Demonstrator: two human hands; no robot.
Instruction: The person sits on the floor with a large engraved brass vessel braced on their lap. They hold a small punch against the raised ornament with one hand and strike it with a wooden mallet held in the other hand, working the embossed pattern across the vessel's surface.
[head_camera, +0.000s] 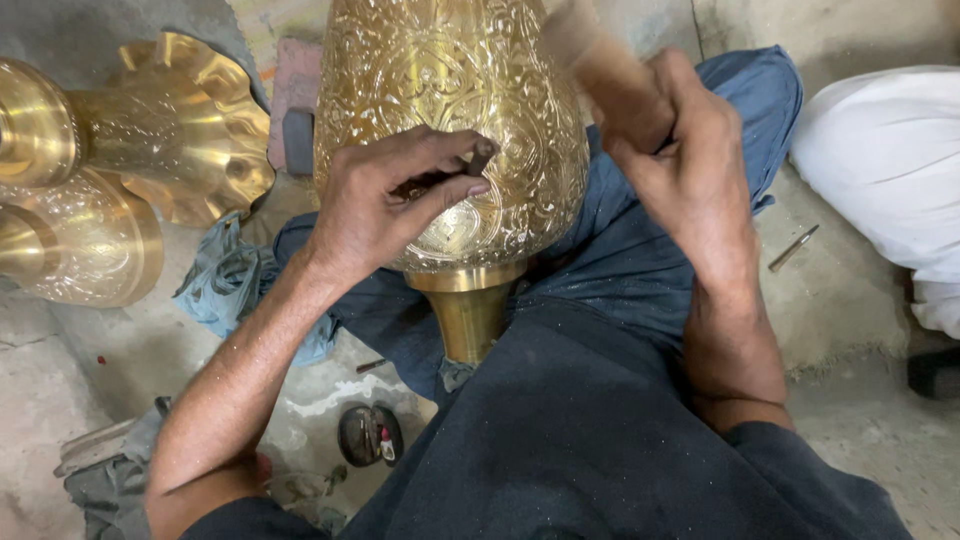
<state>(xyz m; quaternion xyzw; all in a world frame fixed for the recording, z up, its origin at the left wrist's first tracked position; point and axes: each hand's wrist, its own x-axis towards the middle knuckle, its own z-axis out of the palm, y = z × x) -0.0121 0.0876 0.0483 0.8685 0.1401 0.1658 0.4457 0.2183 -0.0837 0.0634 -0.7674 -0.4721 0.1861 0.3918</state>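
Close-in, left hand (385, 205) grip pinching chisel (478, 160) on brass vase (460, 120), right hand (680, 150) grip clenched.

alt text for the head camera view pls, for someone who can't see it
Seen from above, a seated person's left hand presses a small dark chisel against an ornately engraved brass vase resting across the lap, while the right hand grips a wooden handle. More brass pieces lie on the concrete floor at left.

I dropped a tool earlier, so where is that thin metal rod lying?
In the head view, the thin metal rod lies on the concrete floor at right, between the right hand and white cloth.
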